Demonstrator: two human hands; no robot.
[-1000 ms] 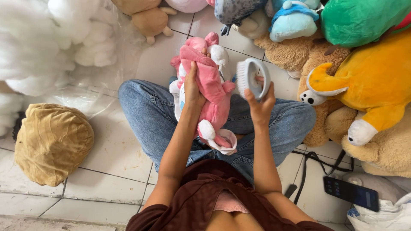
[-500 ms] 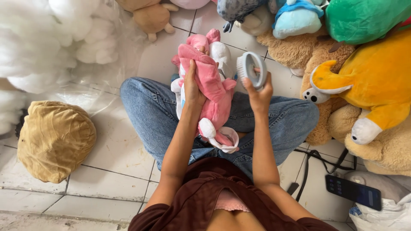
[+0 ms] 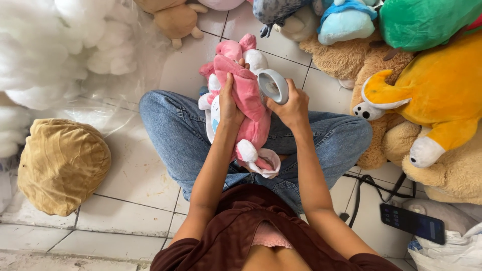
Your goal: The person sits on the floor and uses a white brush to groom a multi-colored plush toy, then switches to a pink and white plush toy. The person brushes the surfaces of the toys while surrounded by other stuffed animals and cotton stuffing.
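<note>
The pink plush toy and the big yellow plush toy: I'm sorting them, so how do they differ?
The pink plush toy is small and pink with white parts; the yellow plush toy is far larger, yellow-orange with white horns and feet. The pink one is held above the lap in the left hand; the yellow one lies untouched on the brown plush pile. Both are soft stuffed toys.

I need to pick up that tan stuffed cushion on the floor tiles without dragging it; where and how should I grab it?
Probably pinch the tan stuffed cushion at its wrinkled upper crown, coming from above. It lies as a rounded dome on the tiles, so its sides give little purchase, while the loose creased fabric on top looks easy to gather. Both hands are busy: left hand, right hand.
</note>
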